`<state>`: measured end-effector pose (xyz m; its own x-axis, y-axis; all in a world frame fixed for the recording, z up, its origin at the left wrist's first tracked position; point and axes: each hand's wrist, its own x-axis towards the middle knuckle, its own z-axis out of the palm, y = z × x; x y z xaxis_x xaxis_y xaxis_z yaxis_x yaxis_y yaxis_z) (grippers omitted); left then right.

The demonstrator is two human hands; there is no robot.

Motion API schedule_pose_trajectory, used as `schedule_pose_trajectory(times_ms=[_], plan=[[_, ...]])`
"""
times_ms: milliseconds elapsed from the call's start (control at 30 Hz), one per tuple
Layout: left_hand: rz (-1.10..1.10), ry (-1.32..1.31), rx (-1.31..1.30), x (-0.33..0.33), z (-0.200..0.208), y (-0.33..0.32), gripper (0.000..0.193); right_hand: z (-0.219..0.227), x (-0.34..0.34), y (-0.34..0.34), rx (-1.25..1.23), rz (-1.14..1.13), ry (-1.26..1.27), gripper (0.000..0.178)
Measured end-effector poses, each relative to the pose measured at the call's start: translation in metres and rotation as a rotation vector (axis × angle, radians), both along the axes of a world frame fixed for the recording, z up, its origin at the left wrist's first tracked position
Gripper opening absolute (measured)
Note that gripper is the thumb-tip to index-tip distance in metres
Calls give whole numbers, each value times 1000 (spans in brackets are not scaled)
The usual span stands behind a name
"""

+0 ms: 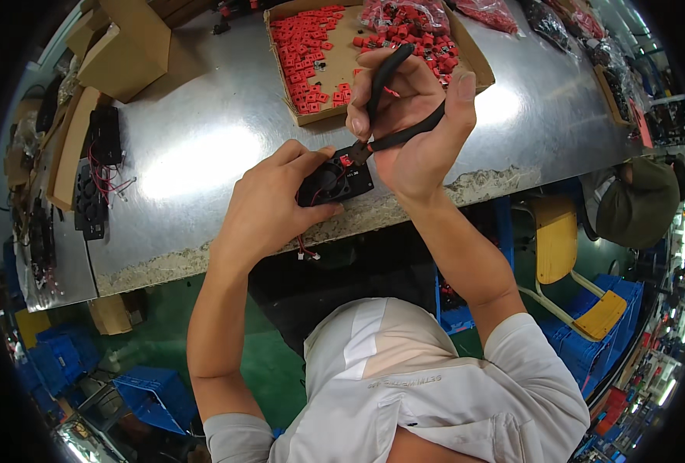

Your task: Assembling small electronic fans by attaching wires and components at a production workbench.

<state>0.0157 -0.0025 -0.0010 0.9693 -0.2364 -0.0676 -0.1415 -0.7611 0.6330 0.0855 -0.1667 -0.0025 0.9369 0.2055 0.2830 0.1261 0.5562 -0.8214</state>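
Note:
My left hand [269,197] grips the left end of a black fan panel [362,184] at the table's front edge. A round fan [327,183] sits in the panel, and thin red wires with white connectors [308,254] hang below the edge. My right hand [416,127] is wrapped loosely round the spread black handles of a pair of pliers [408,135]. The pliers' jaws rest at a small red plastic part [347,160] on the panel's upper side. Whether the jaws are closed on it is too small to tell.
A shallow cardboard tray [312,118] of red parts stands beyond my hands. Left are an open carton [138,54] and more black fan panels [90,197] with red wires. Bagged parts [489,14] lie at the back right. A yellow chair [556,239] and blue crates [153,397] stand below the table.

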Motion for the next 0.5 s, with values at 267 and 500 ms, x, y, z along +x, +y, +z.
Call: schedule_pose_trajectory(times_ms=[267, 500], plan=[[-8, 8, -45, 4, 0, 5, 61, -4, -11, 3, -107, -41, -31, 94], [-109, -44, -83, 10, -6, 11, 62, -2, -14, -4, -110, 1, -40, 96]])
